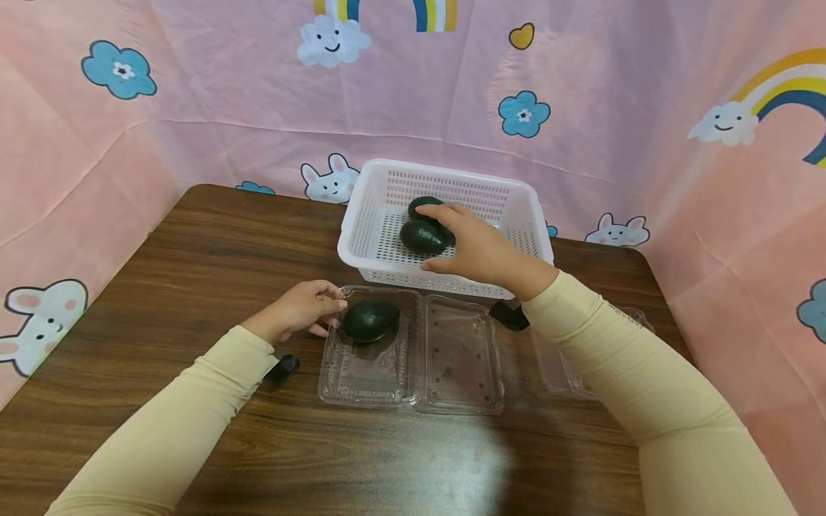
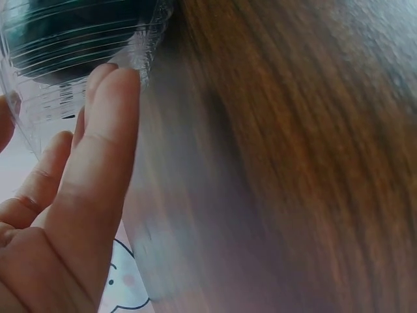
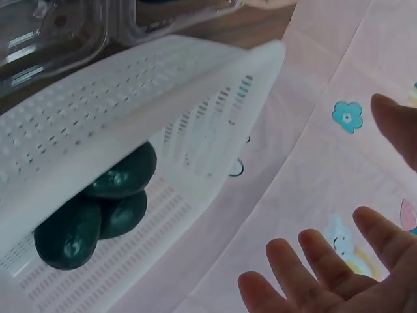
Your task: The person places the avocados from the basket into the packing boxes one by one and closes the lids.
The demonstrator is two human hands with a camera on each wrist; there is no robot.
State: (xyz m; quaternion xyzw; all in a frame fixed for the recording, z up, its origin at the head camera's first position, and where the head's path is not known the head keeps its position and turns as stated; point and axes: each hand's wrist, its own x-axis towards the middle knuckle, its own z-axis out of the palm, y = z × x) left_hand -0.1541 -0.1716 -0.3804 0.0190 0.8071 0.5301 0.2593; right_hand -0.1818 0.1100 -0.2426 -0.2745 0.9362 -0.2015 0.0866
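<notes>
An open clear plastic clamshell container (image 1: 371,387) lies on the table, with a dark green avocado (image 1: 371,320) in its left half. At that half's left edge, my left hand (image 1: 303,308) touches the wall with fairly straight fingers; the left wrist view shows fingertips (image 2: 127,85) against the ribbed side. Three glossy avocados (image 3: 124,173) sit grouped in a white perforated basket (image 1: 445,276) behind the container. Over the basket, my right hand (image 1: 477,240) is spread, thumb and fingers apart around the nearer avocado (image 1: 422,237). A gap shows between hand and avocados in the right wrist view.
Another clear plastic container (image 1: 558,362) lies on the right of the table, partly hidden under my right forearm. A patterned cloth (image 1: 419,93) hangs behind and beside the wooden table (image 1: 258,444). Black wrist-camera pieces (image 1: 282,368) show near both wrists.
</notes>
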